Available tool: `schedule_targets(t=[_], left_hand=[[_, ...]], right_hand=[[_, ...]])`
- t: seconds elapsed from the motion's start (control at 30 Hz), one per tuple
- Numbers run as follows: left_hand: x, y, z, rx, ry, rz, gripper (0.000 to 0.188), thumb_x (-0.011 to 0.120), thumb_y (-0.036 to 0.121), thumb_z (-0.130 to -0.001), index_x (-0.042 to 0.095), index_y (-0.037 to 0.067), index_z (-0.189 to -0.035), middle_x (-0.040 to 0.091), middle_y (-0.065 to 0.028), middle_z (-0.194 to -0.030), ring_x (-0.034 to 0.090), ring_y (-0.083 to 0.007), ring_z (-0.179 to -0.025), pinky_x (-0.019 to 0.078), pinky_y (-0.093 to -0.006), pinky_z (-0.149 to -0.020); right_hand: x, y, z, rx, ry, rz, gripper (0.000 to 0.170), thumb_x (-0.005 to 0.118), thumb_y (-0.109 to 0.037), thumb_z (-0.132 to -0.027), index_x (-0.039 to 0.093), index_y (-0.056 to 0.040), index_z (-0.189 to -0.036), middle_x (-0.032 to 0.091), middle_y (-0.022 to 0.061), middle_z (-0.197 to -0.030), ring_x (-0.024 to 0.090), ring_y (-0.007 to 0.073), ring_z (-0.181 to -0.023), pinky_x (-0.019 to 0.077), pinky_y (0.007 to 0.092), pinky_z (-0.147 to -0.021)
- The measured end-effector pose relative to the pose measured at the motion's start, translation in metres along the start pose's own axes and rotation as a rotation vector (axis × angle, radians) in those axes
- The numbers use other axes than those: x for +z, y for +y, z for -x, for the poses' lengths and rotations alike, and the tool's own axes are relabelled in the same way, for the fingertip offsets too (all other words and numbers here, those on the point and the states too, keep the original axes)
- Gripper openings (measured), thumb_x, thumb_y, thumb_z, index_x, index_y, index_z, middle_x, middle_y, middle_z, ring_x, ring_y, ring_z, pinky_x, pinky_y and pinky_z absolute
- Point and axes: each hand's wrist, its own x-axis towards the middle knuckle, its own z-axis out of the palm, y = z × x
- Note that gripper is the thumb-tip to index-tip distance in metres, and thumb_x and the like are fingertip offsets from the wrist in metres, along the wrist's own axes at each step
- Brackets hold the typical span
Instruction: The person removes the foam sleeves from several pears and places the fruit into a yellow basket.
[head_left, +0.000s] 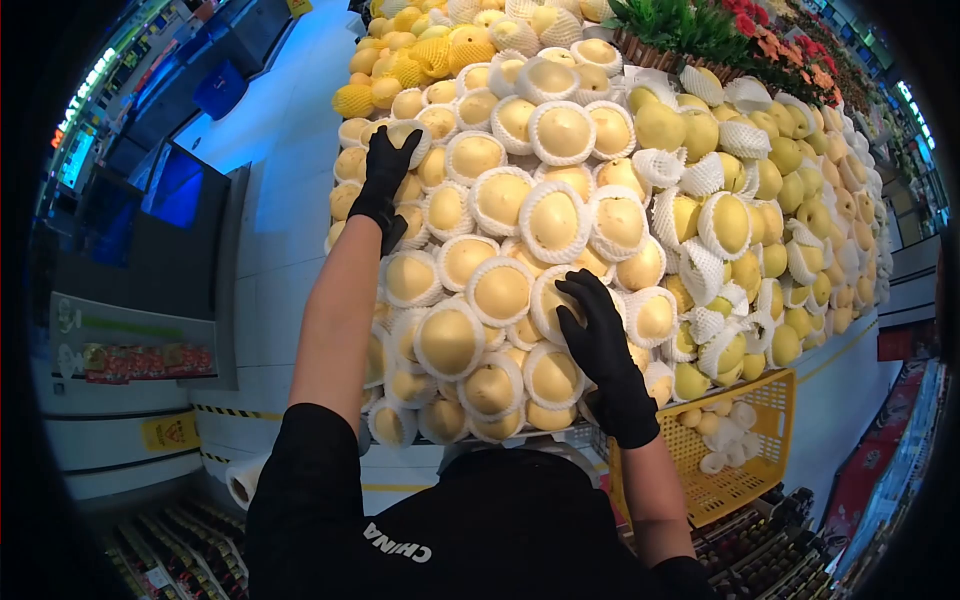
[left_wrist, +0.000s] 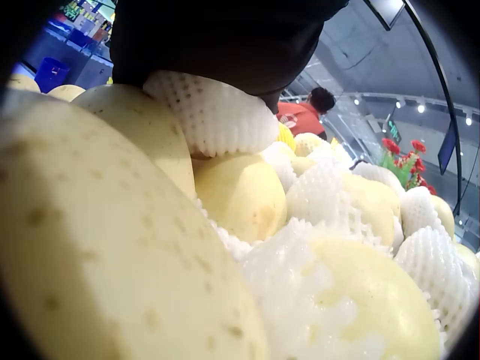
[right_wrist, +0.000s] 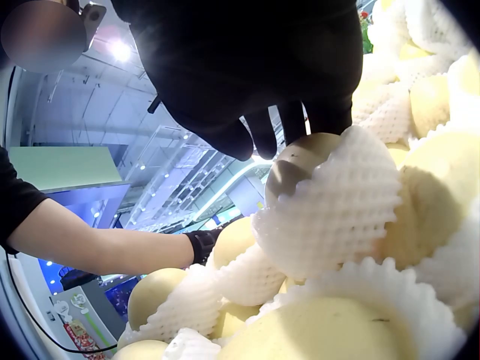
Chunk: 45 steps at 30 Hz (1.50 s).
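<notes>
Pale yellow pears (head_left: 557,222) in white foam net sleeves are heaped on the display before me. My left hand (head_left: 388,175), in a black glove, reaches to the heap's far left side. It grips a sleeved pear (head_left: 407,131) there, thumb and fingers spread round it. In the left wrist view the dark glove meets a white foam sleeve (left_wrist: 217,116), and most fingers are hidden. My right hand (head_left: 605,345), gloved too, lies over a sleeved pear (head_left: 546,300) near the front. Its fingers extend loosely at the top of this pear (right_wrist: 330,199) in the right wrist view.
Greener pears (head_left: 735,225), some with loose sleeves, lie to the right. A yellow crate (head_left: 775,440) with fruit and foam sleeves stands at the front right. Potted flowers (head_left: 690,35) border the back. Another person in red (left_wrist: 300,116) stands beyond the heap.
</notes>
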Motion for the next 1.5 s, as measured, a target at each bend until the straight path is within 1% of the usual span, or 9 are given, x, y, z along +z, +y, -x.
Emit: schedule_targets(t=[0.37, 0.63, 0.73, 0.9, 1.13, 1.27, 1.37, 1.4, 1.5], left_hand=[[-0.005, -0.014, 0.002, -0.098, 0.073, 0.175, 0.093, 0.063, 0.061, -0.08, 0.037, -0.009, -0.136, 0.047, -0.0327, -0.132, 0.047, -0.0405, -0.124, 0.0377, -0.0413, -0.103], [-0.031, -0.038, -0.003, -0.02, 0.038, 0.199, 0.071, 0.052, 0.051, -0.091, 0.043, -0.005, -0.133, 0.051, -0.0269, -0.131, 0.048, -0.0365, -0.123, 0.0374, -0.0371, -0.103], [-0.05, -0.041, 0.002, -0.183, 0.099, 0.315, 0.052, 0.051, 0.043, -0.093, 0.054, -0.001, -0.122, 0.059, -0.0239, -0.12, 0.055, -0.0357, -0.113, 0.0425, -0.0367, -0.096], [-0.055, -0.083, 0.023, -0.124, 0.087, 0.359, 0.03, 0.054, 0.026, -0.091, 0.063, 0.0, -0.105, 0.067, -0.0157, -0.099, 0.062, -0.0295, -0.086, 0.0503, -0.0365, -0.075], [-0.074, -0.031, 0.116, -0.109, 0.092, 0.475, 0.012, 0.054, 0.006, -0.086, 0.065, 0.002, -0.088, 0.066, -0.0118, -0.087, 0.061, -0.0226, -0.08, 0.0493, -0.0338, -0.073], [-0.079, -0.027, 0.144, 0.047, 0.08, 0.43, 0.014, 0.054, 0.007, -0.086, 0.065, 0.0, -0.092, 0.066, -0.0103, -0.086, 0.062, -0.0237, -0.082, 0.05, -0.0342, -0.076], [-0.091, -0.006, 0.161, -0.11, -0.101, 0.435, 0.016, 0.055, 0.008, -0.086, 0.065, -0.002, -0.093, 0.067, -0.0113, -0.088, 0.063, -0.0247, -0.085, 0.05, -0.0343, -0.079], [-0.09, -0.005, 0.165, 0.01, -0.058, 0.491, 0.023, 0.062, 0.021, -0.089, 0.065, 0.003, -0.104, 0.062, -0.0001, -0.084, 0.055, -0.0106, -0.071, 0.0481, -0.0266, -0.065], [-0.095, 0.018, 0.187, -0.083, -0.042, 0.539, 0.025, 0.063, 0.023, -0.089, 0.065, 0.003, -0.104, 0.062, -0.0001, -0.087, 0.055, -0.0099, -0.076, 0.0473, -0.0268, -0.068]], right_hand=[[-0.014, -0.01, 0.007, -0.031, 0.043, 0.04, 0.034, 0.065, -0.004, -0.081, 0.059, -0.0055, -0.115, 0.055, 0.0161, -0.122, 0.05, 0.0343, -0.119, 0.0413, 0.0413, -0.101], [-0.016, -0.018, 0.017, -0.054, 0.067, 0.024, 0.033, 0.066, -0.005, -0.082, 0.059, -0.0062, -0.115, 0.057, 0.0159, -0.119, 0.053, 0.034, -0.115, 0.0424, 0.0408, -0.099], [-0.013, -0.021, 0.019, -0.056, 0.062, 0.025, 0.033, 0.066, -0.006, -0.082, 0.059, -0.0057, -0.115, 0.058, 0.0165, -0.119, 0.053, 0.034, -0.115, 0.0427, 0.0406, -0.099], [-0.007, -0.024, 0.024, -0.073, 0.04, -0.017, 0.034, 0.066, -0.006, -0.082, 0.058, -0.0049, -0.115, 0.059, 0.0169, -0.117, 0.055, 0.0337, -0.113, 0.0433, 0.0402, -0.097], [0.001, -0.036, 0.031, -0.078, 0.053, -0.055, 0.032, 0.066, -0.006, -0.082, 0.059, -0.0053, -0.113, 0.061, 0.0154, -0.114, 0.057, 0.0321, -0.11, 0.0445, 0.0388, -0.095], [0.002, -0.039, 0.037, -0.059, 0.064, -0.049, 0.03, 0.066, -0.006, -0.083, 0.06, -0.006, -0.113, 0.061, 0.0148, -0.113, 0.057, 0.0318, -0.109, 0.045, 0.0385, -0.094], [0.001, -0.045, 0.041, -0.054, 0.075, -0.034, 0.028, 0.066, -0.006, -0.084, 0.061, -0.0056, -0.111, 0.062, 0.0143, -0.112, 0.058, 0.0313, -0.108, 0.0451, 0.0382, -0.094], [0.0, -0.047, 0.042, -0.055, 0.077, -0.033, 0.028, 0.066, -0.006, -0.084, 0.061, -0.0054, -0.111, 0.062, 0.0141, -0.112, 0.058, 0.0311, -0.108, 0.045, 0.0381, -0.094], [0.0, -0.048, 0.047, -0.052, 0.083, -0.022, 0.027, 0.066, -0.006, -0.084, 0.061, -0.005, -0.11, 0.063, 0.0137, -0.11, 0.059, 0.0304, -0.107, 0.0455, 0.0375, -0.093]])
